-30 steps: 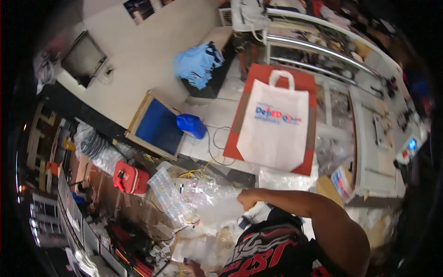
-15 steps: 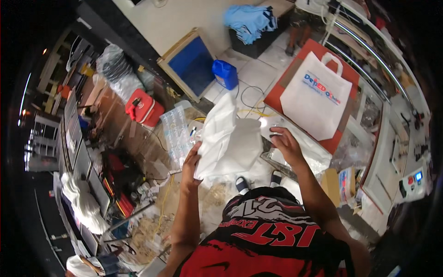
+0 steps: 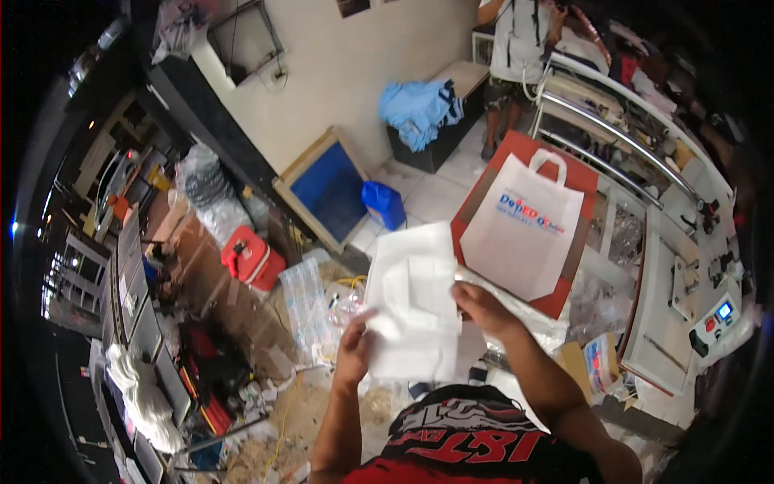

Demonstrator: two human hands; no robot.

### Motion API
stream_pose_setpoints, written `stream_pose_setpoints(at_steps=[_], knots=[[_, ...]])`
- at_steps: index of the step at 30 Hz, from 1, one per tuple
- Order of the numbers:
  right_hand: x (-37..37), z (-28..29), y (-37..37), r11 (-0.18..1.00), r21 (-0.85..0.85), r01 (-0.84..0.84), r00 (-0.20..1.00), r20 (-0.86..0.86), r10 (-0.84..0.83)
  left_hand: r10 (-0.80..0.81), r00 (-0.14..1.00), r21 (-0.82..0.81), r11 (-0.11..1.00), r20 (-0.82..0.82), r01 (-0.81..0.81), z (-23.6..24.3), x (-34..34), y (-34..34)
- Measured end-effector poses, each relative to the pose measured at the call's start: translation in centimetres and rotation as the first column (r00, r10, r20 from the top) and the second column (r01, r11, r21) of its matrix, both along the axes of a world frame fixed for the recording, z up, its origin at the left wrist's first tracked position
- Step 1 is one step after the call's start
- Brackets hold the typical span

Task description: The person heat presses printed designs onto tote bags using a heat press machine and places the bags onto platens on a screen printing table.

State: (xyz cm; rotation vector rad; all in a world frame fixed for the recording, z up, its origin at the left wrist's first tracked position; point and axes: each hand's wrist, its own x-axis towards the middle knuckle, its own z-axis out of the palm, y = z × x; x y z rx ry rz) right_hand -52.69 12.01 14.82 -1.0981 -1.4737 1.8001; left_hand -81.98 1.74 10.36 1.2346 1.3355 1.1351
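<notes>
A plain white fabric bag (image 3: 411,298) hangs between my two hands, its folded handle faintly showing on its face. My left hand (image 3: 353,348) is closed on its lower left edge. On the other side, my right hand (image 3: 480,308) pinches the right edge, fingertips partly hidden. A printed white tote bag (image 3: 524,230) with a loop handle lies flat on a red board (image 3: 582,194), just beyond my right hand. Below that board's near edge, clear plastic wrapping (image 3: 548,329) partly shows behind my right forearm.
A blue jug (image 3: 383,205) stands beside a framed blue screen (image 3: 329,189). To the left are a red container (image 3: 253,256) and a clear printed sheet (image 3: 302,306). Light blue cloths (image 3: 419,111) lie on a dark bench. Another person (image 3: 516,48) stands at the far side.
My right hand, apart from the white bag before, now grips its right edge. The bag has been turned flat toward me. My view has tilted up, showing more of the other person.
</notes>
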Motion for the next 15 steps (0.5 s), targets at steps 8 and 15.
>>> stream_pose_setpoints(at_steps=[8, 15], knots=[[-4.5, 6.4, -2.1, 0.802, 0.575, -0.163, 0.976, 0.212, 0.047, -0.066, 0.958, -0.04, 0.998, -0.28, 0.057, 7.7, -8.6, -4.1], [-4.4, 11.6, 1.2, 0.863, 0.441, -0.246, 0.965, 0.031, 0.26, -0.038, 0.928, 0.37, 0.91, -0.37, 0.184, 13.7, -7.8, 3.6]])
